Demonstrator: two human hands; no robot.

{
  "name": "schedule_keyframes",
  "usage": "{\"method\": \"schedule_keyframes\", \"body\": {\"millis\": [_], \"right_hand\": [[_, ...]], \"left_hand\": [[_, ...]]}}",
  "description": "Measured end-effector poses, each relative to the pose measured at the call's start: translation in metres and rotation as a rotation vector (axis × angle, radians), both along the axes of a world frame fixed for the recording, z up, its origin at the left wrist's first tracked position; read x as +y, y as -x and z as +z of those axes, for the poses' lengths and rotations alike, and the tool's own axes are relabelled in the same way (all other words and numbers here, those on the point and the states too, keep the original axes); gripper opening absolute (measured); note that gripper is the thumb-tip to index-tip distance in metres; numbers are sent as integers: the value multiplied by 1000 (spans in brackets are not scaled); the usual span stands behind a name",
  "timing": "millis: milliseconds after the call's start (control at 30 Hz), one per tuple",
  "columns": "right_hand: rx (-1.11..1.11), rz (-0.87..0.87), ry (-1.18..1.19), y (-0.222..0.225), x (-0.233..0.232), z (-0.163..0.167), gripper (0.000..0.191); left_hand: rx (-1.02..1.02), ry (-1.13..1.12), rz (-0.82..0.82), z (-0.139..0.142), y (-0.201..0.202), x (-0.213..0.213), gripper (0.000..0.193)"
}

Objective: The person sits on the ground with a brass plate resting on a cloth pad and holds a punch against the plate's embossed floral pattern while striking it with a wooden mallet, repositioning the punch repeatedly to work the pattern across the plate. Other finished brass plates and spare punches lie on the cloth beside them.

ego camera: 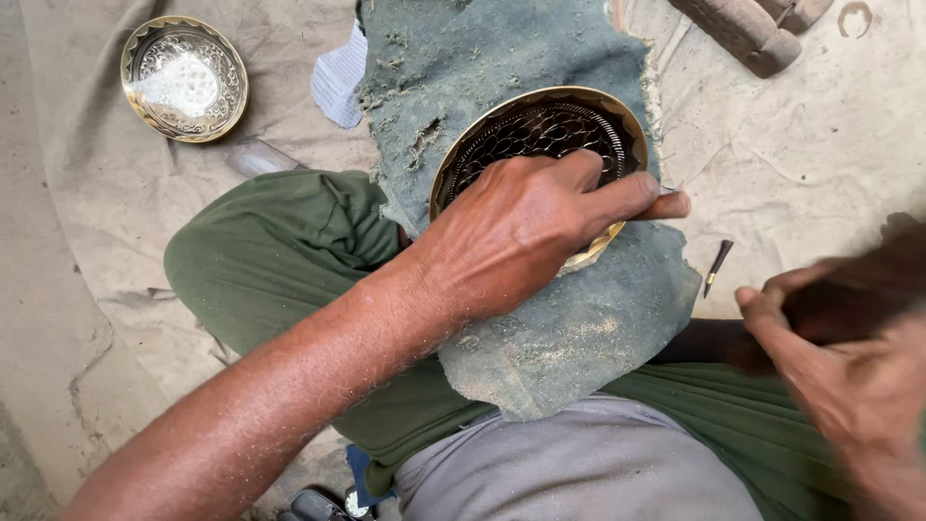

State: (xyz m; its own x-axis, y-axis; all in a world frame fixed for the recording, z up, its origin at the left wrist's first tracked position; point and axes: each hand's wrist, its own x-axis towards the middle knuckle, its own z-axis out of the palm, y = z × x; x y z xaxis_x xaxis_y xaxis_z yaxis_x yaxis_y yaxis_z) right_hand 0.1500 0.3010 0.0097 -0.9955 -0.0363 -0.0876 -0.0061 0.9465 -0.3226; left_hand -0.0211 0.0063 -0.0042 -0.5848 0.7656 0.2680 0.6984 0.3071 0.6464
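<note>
Left hand (521,232) presses flat on the brass bowl (540,125): stiff, thin, smooth metal, best held by its rim. Right hand (849,357) is blurred, grip unclear.

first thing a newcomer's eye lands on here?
Probably the left hand pressed flat on a brass bowl with a dark patterned inside, which rests on a ragged green cloth over the person's knee, mid-frame. Next, a second shiny bowl sits alone on the sheet at top left. The right hand is blurred at the right edge, near a small pointed tool lying on the ground.
</note>
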Motion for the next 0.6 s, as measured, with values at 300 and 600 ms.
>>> {"method": "schedule_keyframes", "body": {"millis": [300,600], "right_hand": [[-114,-368,298,35,31,11,32],[-260,-198,-30,72,13,49,32]], "left_hand": [[-60,-208,359,-18,-36,0,45],[-49,-237,487,-16,-50,-1,47]]}}
